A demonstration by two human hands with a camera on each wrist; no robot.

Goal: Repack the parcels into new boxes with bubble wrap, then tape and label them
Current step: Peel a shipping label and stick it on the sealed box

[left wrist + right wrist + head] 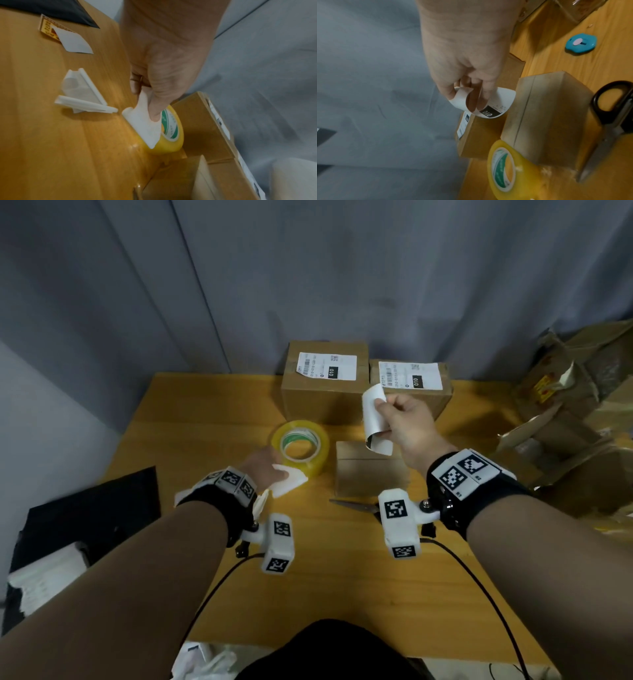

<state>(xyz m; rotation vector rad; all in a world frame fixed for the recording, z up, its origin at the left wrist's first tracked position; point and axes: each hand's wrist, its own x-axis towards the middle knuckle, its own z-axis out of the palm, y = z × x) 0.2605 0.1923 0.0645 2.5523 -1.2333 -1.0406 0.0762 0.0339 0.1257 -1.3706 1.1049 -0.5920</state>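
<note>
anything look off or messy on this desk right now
Yes: the label on the back left box sits crooked, its lower left corner lifting. Torn cardboard is heaped at the right edge.

Dim, flat indoor light from above in all 3 views; your shadows on the table (212, 419) are soft. Head view bends straight lines at its edges. Both wrist views are soft and smeared, worst on the curtain (267, 83). Faint glare on the tape (518, 174).
</note>
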